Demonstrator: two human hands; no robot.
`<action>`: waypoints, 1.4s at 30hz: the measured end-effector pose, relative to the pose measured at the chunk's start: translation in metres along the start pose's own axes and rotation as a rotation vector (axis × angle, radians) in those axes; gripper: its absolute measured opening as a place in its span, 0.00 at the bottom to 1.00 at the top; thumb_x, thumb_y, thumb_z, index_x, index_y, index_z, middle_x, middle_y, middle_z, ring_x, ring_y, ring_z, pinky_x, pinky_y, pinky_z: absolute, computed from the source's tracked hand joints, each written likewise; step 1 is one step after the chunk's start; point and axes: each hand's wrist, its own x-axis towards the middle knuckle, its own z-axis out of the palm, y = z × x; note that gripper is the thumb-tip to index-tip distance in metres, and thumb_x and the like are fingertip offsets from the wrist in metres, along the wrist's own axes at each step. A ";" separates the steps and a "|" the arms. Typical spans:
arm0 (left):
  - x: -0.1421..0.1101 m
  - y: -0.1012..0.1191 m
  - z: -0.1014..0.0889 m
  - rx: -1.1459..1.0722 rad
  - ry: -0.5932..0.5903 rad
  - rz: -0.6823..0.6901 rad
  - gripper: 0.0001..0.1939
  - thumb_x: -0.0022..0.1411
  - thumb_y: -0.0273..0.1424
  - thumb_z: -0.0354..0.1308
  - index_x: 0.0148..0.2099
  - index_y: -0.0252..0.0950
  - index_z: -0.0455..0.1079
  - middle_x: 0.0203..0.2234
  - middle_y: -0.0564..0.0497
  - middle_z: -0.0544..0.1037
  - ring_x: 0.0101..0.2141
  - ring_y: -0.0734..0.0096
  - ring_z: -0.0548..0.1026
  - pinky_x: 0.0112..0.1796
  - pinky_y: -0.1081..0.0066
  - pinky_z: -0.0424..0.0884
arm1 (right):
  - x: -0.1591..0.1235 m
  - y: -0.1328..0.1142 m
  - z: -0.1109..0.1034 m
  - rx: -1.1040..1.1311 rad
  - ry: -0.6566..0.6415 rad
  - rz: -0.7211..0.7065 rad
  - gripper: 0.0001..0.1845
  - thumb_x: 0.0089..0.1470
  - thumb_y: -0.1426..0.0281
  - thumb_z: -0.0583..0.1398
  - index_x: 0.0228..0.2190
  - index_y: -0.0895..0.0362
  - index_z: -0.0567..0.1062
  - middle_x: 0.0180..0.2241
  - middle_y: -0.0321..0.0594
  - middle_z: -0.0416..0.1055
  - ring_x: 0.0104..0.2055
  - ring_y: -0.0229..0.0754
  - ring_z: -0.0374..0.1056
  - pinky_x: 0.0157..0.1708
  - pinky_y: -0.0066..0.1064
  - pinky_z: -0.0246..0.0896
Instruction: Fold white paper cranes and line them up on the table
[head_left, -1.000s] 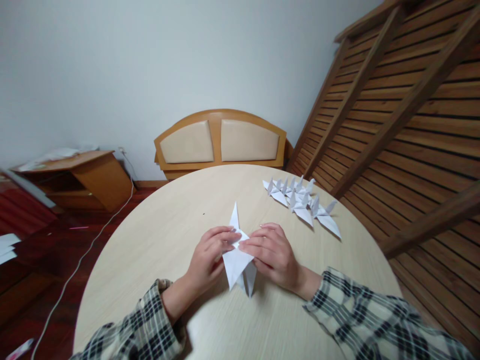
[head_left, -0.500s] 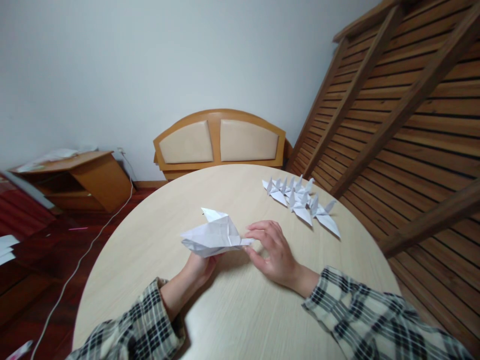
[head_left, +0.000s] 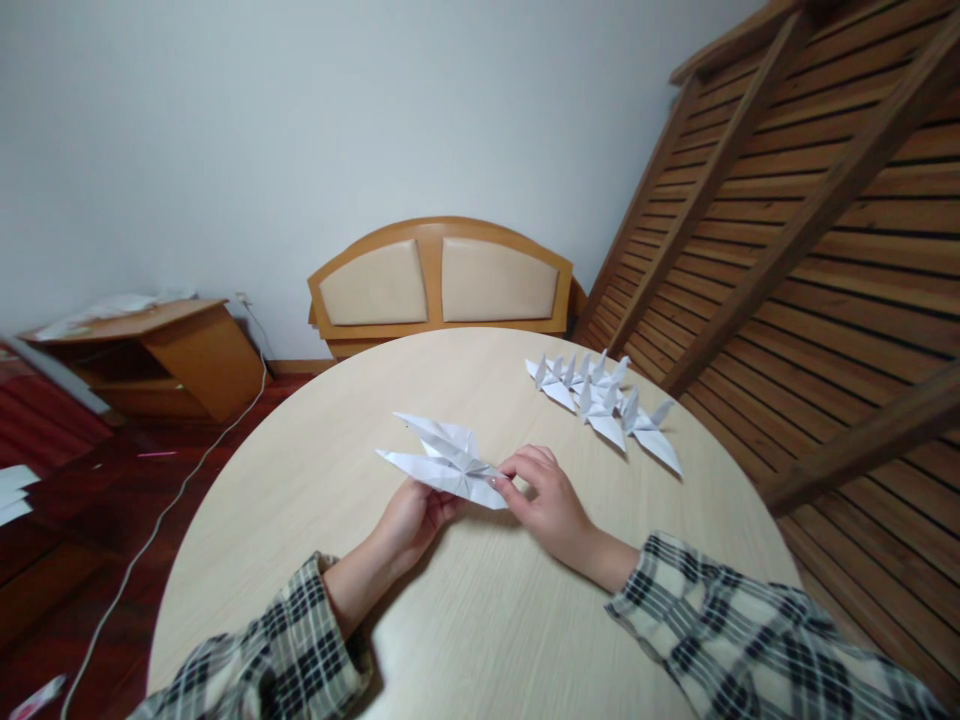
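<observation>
A partly folded white origami crane [head_left: 450, 460] is held between my two hands above the table, its two long points aimed left. My left hand [head_left: 416, 515] grips it from below, with the fingertips hidden under the paper. At the paper's right end, my right hand [head_left: 544, 500] pinches a narrow folded part between thumb and fingers. Several finished white paper cranes [head_left: 600, 400] stand grouped to the right on the table, apart from my hands.
The round pale wooden table [head_left: 300, 520] fills the foreground. Behind it stands a headboard [head_left: 435, 240] with two cream panels. Wooden slats [head_left: 787, 270] lean along the right. On the left are a low desk [head_left: 202, 350] and a white cable [head_left: 176, 500] across the floor.
The paper has turned and opened out, so its two points now show apart and its creased middle is visible. My right thumb and fingers have closed on its right end.
</observation>
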 end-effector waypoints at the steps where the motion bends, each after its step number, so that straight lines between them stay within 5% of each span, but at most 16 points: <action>1: 0.000 0.001 0.001 -0.001 -0.001 -0.002 0.06 0.56 0.26 0.58 0.37 0.32 0.74 0.35 0.45 0.81 0.34 0.69 0.77 0.35 0.72 0.75 | 0.000 -0.001 0.001 0.039 -0.009 0.044 0.10 0.60 0.66 0.57 0.28 0.54 0.72 0.29 0.38 0.71 0.36 0.42 0.65 0.39 0.37 0.57; 6: 0.001 0.001 0.000 0.003 -0.018 0.016 0.05 0.55 0.26 0.59 0.36 0.33 0.75 0.35 0.45 0.81 0.34 0.69 0.78 0.37 0.72 0.75 | 0.002 -0.002 0.001 0.204 -0.047 0.178 0.13 0.62 0.64 0.55 0.28 0.54 0.73 0.28 0.37 0.73 0.34 0.41 0.67 0.37 0.35 0.58; 14: 0.004 -0.002 -0.008 0.099 -0.025 0.131 0.07 0.55 0.29 0.60 0.38 0.34 0.74 0.36 0.46 0.81 0.36 0.68 0.77 0.37 0.72 0.74 | 0.003 0.011 -0.005 0.012 -0.025 0.035 0.14 0.61 0.64 0.57 0.25 0.55 0.72 0.26 0.37 0.71 0.32 0.42 0.65 0.39 0.38 0.56; 20: 0.008 0.004 -0.009 0.100 0.036 0.301 0.06 0.53 0.28 0.62 0.36 0.34 0.72 0.32 0.50 0.78 0.32 0.72 0.74 0.33 0.75 0.72 | 0.003 0.012 -0.002 0.107 -0.055 0.186 0.16 0.63 0.64 0.54 0.26 0.54 0.73 0.26 0.37 0.71 0.32 0.42 0.66 0.35 0.34 0.57; 28: 0.009 0.010 -0.008 0.078 0.053 0.339 0.09 0.51 0.29 0.64 0.35 0.32 0.71 0.29 0.51 0.76 0.28 0.75 0.72 0.29 0.78 0.69 | 0.000 0.014 0.002 0.349 -0.175 0.380 0.21 0.64 0.59 0.50 0.22 0.55 0.65 0.18 0.32 0.62 0.21 0.36 0.61 0.22 0.28 0.53; 32: 0.007 0.009 -0.004 0.108 0.076 0.340 0.09 0.49 0.31 0.64 0.30 0.32 0.69 0.21 0.54 0.71 0.22 0.78 0.67 0.21 0.80 0.61 | 0.001 0.015 0.003 0.241 -0.180 0.273 0.19 0.64 0.61 0.51 0.23 0.56 0.67 0.22 0.35 0.65 0.27 0.38 0.64 0.28 0.30 0.57; 35: 0.006 0.008 -0.002 0.139 0.101 0.327 0.10 0.48 0.32 0.64 0.30 0.32 0.68 0.20 0.54 0.71 0.21 0.78 0.66 0.20 0.80 0.58 | 0.001 0.013 0.003 0.118 -0.101 0.177 0.08 0.60 0.64 0.57 0.37 0.55 0.71 0.35 0.39 0.72 0.37 0.41 0.67 0.40 0.35 0.62; 42: 0.007 0.003 -0.003 0.195 0.093 0.348 0.13 0.50 0.36 0.64 0.33 0.33 0.68 0.21 0.55 0.71 0.21 0.77 0.65 0.23 0.78 0.60 | 0.002 0.002 -0.001 -0.058 0.012 0.031 0.19 0.55 0.69 0.61 0.49 0.52 0.67 0.43 0.41 0.73 0.46 0.46 0.67 0.48 0.42 0.61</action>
